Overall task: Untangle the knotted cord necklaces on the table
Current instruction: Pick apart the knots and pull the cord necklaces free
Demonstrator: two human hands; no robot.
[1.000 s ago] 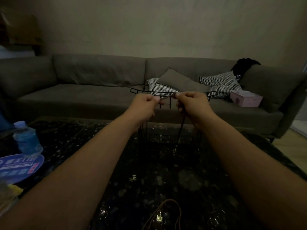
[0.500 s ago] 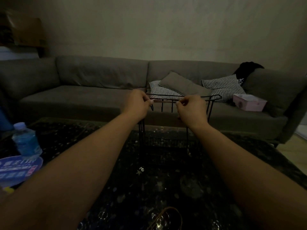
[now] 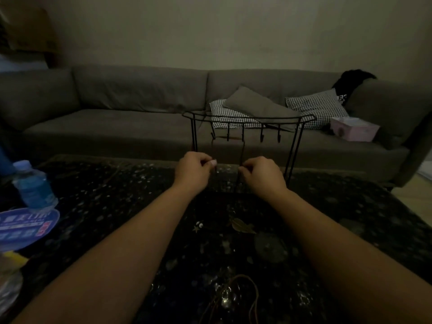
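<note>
Both hands, left hand (image 3: 195, 170) and right hand (image 3: 261, 173), pinch a dark cord necklace (image 3: 242, 152) hanging from the wire hook rack (image 3: 247, 118); looks mid-hanging, next: release, then the brown necklace (image 3: 245, 293) near the table edge.

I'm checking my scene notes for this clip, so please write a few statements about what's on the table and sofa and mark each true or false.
1. Both hands, left hand and right hand, pinch a dark cord hanging from the wire rack. True.
2. A water bottle stands on the table's right side. False: it is on the left.
3. A pink box sits on the sofa. True.
4. The rack's hooks are all bare. False: the cord hangs from them.
</note>
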